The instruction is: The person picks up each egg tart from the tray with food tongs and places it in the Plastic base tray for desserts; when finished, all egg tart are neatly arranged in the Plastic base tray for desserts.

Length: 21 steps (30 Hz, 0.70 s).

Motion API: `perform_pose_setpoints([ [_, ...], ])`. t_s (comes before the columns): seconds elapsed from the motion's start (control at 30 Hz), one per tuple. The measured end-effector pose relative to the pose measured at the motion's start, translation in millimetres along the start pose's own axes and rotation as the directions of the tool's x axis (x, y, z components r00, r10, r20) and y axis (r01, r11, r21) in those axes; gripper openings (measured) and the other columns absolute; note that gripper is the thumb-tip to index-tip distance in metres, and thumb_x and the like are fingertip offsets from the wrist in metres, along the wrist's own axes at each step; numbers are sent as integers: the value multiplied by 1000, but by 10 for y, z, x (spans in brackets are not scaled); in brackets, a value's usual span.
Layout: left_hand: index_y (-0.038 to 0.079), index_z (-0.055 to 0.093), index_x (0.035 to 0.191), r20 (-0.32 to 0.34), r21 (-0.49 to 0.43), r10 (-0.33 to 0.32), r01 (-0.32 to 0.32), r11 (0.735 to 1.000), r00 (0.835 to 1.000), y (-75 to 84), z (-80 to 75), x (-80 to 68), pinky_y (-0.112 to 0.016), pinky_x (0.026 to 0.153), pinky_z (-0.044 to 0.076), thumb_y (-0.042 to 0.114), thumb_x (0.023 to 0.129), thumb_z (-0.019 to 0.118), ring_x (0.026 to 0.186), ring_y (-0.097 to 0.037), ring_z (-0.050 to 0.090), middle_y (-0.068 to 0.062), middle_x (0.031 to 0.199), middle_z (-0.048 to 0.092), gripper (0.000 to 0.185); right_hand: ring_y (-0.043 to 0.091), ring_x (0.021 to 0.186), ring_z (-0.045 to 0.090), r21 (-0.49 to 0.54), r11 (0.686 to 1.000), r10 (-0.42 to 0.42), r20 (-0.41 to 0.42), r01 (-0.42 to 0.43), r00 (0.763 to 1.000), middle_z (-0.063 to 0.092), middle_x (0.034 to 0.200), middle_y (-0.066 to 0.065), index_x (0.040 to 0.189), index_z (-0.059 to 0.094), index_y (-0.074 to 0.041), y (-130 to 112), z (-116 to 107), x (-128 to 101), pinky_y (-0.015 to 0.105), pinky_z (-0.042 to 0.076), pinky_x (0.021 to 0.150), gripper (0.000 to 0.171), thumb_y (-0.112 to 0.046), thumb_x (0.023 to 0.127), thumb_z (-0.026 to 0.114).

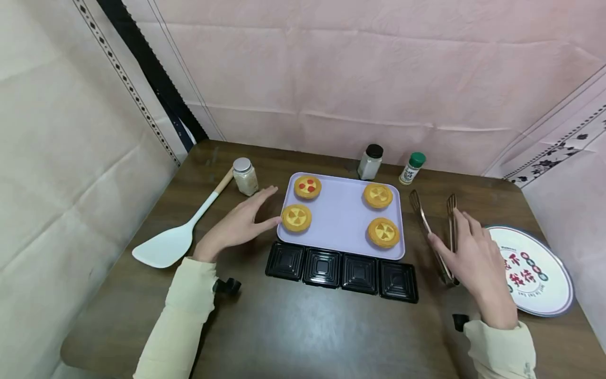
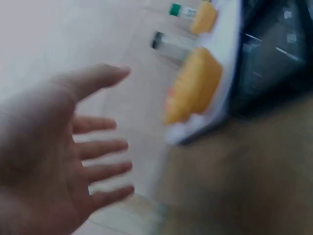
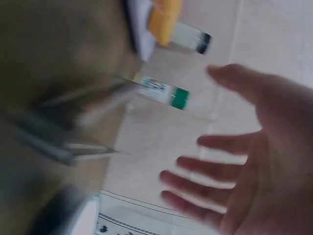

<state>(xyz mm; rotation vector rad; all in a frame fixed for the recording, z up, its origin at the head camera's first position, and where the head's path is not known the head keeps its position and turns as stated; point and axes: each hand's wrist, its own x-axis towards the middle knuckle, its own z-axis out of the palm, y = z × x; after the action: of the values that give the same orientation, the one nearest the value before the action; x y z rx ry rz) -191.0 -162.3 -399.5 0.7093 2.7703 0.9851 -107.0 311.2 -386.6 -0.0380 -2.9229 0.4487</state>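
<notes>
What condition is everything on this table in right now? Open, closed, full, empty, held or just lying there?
left hand: open, beside the tray, holding nothing
right hand: open, over the tongs
tongs: lying on the table, arms spread
tray: holds four tarts
black cups: four, empty
three jars: upright, lids on
spatula: lying flat, untouched
plate: empty

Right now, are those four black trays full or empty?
Empty: the black trays show only bare ribbed bottoms; all four tarts sit on the purple tray.
</notes>
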Motion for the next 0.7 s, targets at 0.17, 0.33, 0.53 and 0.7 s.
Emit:
perform_pose_setpoints([
  [0.17,28,30,154,82,-212,5,13,977,997,-383,197,98,-53,113,22,46,94,64,146,-19,19,2,160,24,71,60,110,40,-21,993,117,112,-115,987,36,131,44,149,24,9,67,150,-116,69,40,77,92,-58,94,54],
  [0.33,27,33,154,113,-251,38,-9,968,993,-541,305,105,-54,115,14,39,93,68,148,-19,11,0,161,21,71,54,99,44,-8,979,201,213,-204,956,35,123,44,148,18,12,73,239,-140,60,43,66,100,-63,92,53],
  [0.53,24,37,153,117,-205,92,-66,976,989,-571,349,100,-48,117,7,37,92,69,148,-19,8,4,159,26,70,47,88,46,4,962,261,278,-273,924,36,118,42,149,11,14,99,268,-122,54,44,64,103,-61,92,54],
  [0.7,28,35,153,124,-181,74,-51,982,990,-601,370,102,-51,116,8,41,92,68,148,-19,6,8,159,26,70,43,81,48,2,960,269,265,-279,926,43,105,38,146,15,16,123,289,-78,49,43,59,100,-57,92,58],
])
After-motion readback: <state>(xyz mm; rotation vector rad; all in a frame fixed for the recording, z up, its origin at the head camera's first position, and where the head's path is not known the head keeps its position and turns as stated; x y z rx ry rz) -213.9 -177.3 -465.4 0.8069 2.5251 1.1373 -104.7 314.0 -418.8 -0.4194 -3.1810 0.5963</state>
